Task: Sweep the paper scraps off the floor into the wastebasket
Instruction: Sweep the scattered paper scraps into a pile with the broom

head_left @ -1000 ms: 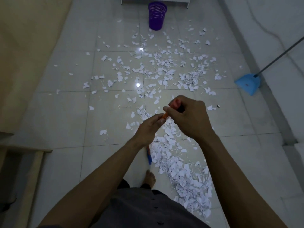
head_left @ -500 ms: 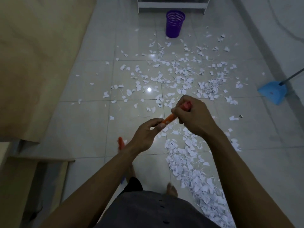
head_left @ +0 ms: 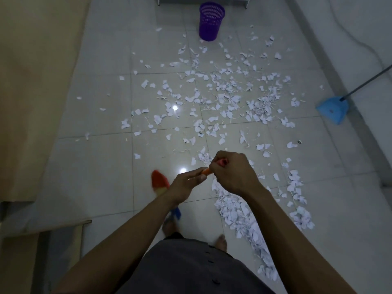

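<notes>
Both hands hold an orange broom handle (head_left: 206, 171) in front of me. My right hand (head_left: 234, 174) grips its top end, and my left hand (head_left: 186, 185) grips it just below. The broom's red bristle head (head_left: 159, 180) is blurred, low to the left of my left hand. White paper scraps (head_left: 222, 98) lie scattered over the tiled floor ahead, and a thicker band of scraps (head_left: 244, 217) runs along my right side. The purple wastebasket (head_left: 211, 21) stands upright at the far end of the floor.
A blue dustpan (head_left: 333, 109) with a long grey handle leans by the right wall. A tan wooden panel (head_left: 36, 81) fills the left side. White furniture legs (head_left: 159, 2) stand behind the wastebasket. My bare feet (head_left: 220, 240) are on the tiles below.
The broom head has swung from beside the scrap pile out to the left and forward. The view has tilted down slightly, and both hands keep their grip.
</notes>
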